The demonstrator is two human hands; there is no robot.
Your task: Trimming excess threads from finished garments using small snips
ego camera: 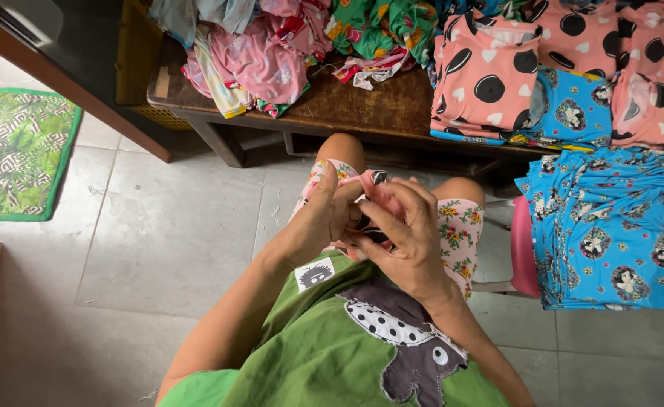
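On the far left floor lies a green leaf-patterned mat [17, 154]. In the middle, above the knees, the left hand [324, 215] and the right hand [403, 237] touch, fingers pressed together, pinching a small pink cloth piece [370, 188]. On the right, a stack of blue printed garments [603, 230] lies near the wooden bench [377, 105].

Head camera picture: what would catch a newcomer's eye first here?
Both hands, left hand and right hand, meet at centre over the lap, pinching a small pink piece of cloth. A stack of blue printed garments sits at right, and pink dotted garments lie on the wooden bench above.
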